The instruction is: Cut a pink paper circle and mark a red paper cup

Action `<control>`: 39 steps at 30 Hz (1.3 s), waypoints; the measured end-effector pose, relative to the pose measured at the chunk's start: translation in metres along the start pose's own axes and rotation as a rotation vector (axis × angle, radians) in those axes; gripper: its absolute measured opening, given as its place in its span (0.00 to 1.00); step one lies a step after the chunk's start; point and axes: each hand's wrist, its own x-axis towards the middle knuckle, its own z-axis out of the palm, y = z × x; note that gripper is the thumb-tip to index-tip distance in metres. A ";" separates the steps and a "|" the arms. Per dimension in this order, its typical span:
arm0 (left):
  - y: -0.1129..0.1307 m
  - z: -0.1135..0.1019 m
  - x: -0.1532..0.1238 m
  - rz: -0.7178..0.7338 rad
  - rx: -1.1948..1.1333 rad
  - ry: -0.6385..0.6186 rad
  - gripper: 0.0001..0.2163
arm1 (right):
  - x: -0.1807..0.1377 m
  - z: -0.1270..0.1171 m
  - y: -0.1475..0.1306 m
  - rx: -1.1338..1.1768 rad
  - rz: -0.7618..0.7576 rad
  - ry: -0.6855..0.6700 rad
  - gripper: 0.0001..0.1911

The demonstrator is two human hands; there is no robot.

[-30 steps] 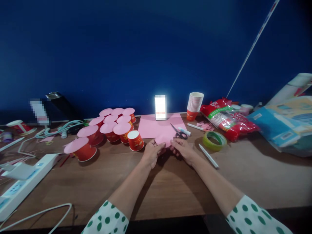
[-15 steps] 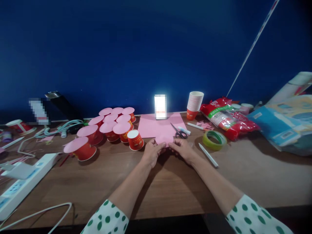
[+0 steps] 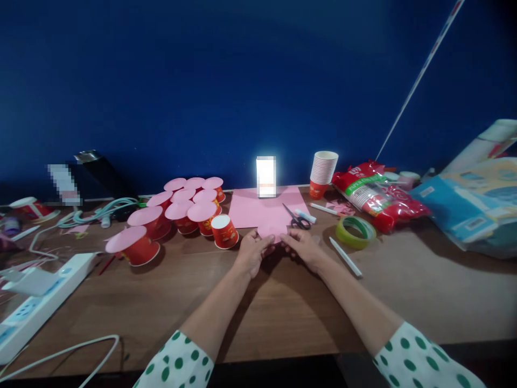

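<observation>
Between my two hands is a round pink paper disc [image 3: 271, 230], raised above the table. My left hand [image 3: 252, 253] pinches its left edge, and my right hand [image 3: 304, 248] pinches the right edge. Behind the disc lies a pink paper sheet [image 3: 244, 207]. Black-handled scissors [image 3: 299, 222] rest by the sheet's right side, close to my right hand. An upside-down red paper cup [image 3: 224, 237] with a bare white base stands left of my left hand. Farther left, several red cups carry pink discs [image 3: 146, 215] on top.
A stack of paper cups [image 3: 322, 170] stands at the back, beside a red plastic package [image 3: 379, 196]. A green tape roll [image 3: 355, 233] and a white pen [image 3: 346, 257] lie to the right. At left are a white power strip [image 3: 52, 302] and cables. A lit phone [image 3: 266, 178] stands behind the sheet.
My right fingers have shifted very slightly at the disc's right edge. Both hands still hold the disc in the same place, and nothing else has visibly moved.
</observation>
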 end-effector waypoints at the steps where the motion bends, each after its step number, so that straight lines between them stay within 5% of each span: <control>1: 0.000 0.000 0.000 0.002 -0.002 -0.009 0.18 | 0.000 0.000 0.000 0.004 -0.003 -0.004 0.18; 39: 0.001 -0.002 0.001 -0.010 -0.070 -0.001 0.19 | -0.001 0.001 0.000 -0.021 -0.044 -0.054 0.17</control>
